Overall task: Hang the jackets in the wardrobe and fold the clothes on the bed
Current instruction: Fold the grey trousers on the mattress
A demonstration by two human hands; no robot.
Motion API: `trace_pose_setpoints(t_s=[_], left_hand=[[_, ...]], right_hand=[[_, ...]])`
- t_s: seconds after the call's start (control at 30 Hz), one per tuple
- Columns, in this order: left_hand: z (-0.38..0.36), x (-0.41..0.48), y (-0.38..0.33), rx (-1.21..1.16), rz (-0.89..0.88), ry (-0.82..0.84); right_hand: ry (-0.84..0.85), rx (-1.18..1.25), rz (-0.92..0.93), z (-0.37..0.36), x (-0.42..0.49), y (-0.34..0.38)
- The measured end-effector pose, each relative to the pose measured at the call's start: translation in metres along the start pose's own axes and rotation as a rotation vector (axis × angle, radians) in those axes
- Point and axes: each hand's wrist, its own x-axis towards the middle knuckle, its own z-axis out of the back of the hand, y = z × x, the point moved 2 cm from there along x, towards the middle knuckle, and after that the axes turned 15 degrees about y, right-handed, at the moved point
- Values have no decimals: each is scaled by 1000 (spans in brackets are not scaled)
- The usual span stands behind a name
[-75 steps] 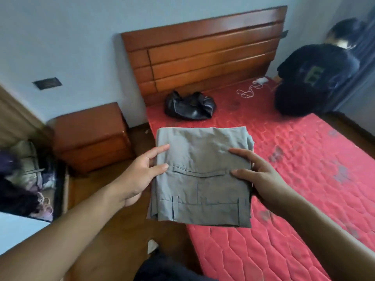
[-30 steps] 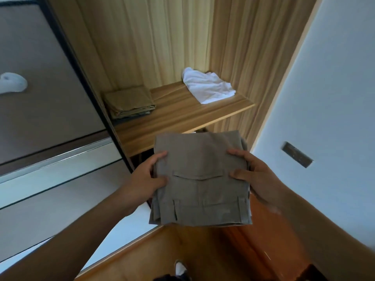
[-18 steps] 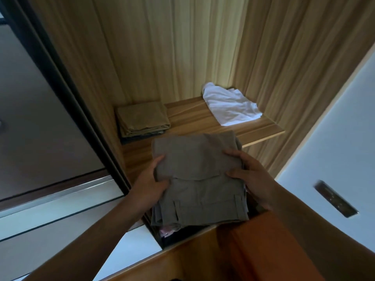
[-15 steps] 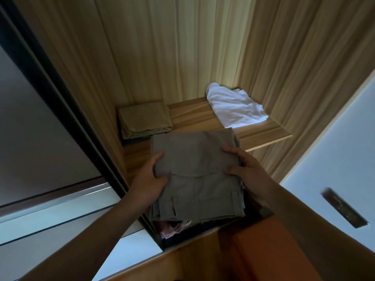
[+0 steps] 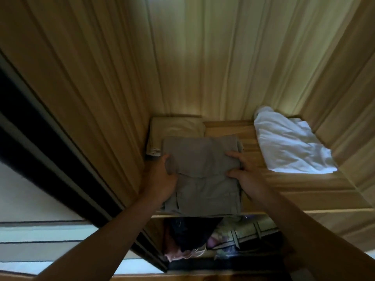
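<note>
Folding of this piece looks finished: the folded trousers [image 5: 200,179] form a neat grey-brown square, pocket flap up, and both hands hold them at the front left part of the wardrobe shelf [image 5: 304,185]. The left hand [image 5: 162,179] grips the left edge, thumb on top and fingers tucked beneath. The right hand [image 5: 247,175] pinches the right edge with thumb and forefinger on the cloth; its other fingers are hidden. The trousers' near edge runs along the shelf's front edge, and their far edge overlaps the tan folded garment [image 5: 176,128] in the back left corner. In this dim light the trousers may already rest on the wood or hang just above it; I cannot tell which.

Remaining for this piece is only to set it down and let go. The white garment [image 5: 288,147] lies rumpled along the shelf's right side, with bare wood between it and the trousers, and by its look it wants folding. No jacket, hanger or rail shows, nor the bed, so how much hanging and folding remains cannot be judged.

Counted: one pair of trousers in hand, one tan folded piece, one white piece, one shelf, two hands. Below the front edge a jumble of clothes [image 5: 190,234] fills the lower compartment, too dark and tangled to count.
</note>
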Motion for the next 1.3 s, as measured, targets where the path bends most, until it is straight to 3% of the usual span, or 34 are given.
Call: trace_pose_setpoints(t_s=[0.17,0.33,0.67,0.77,0.9,1.0,1.07,1.17,1.3], left_hand=[[10,64,-5,80,59,-139],[32,137,-3,135,176,-198],[87,252,27,255,250,-253],[83,262,42,354,322,-188],[74,267,54,678,397,-144],[76,284,43,819,275,-200],[76,299,47,801,189,-131],[70,304,70,859,210,-86],[60,303,87,802,211,-123]], right_hand=[[77,33,-62,13,71,15],[71,5,-59,18,151,19],[113,-23,-45,-3,293,-2],[136,-172,-52,-9,312,-16],[103,-638,-147,-3,320,-30],[-27,-980,-19,-6,325,-15],[-2,-1086,63,-22,333,-10],[94,-1172,-38,-42,345,-35],[100,-1127,-86,-44,352,-62]])
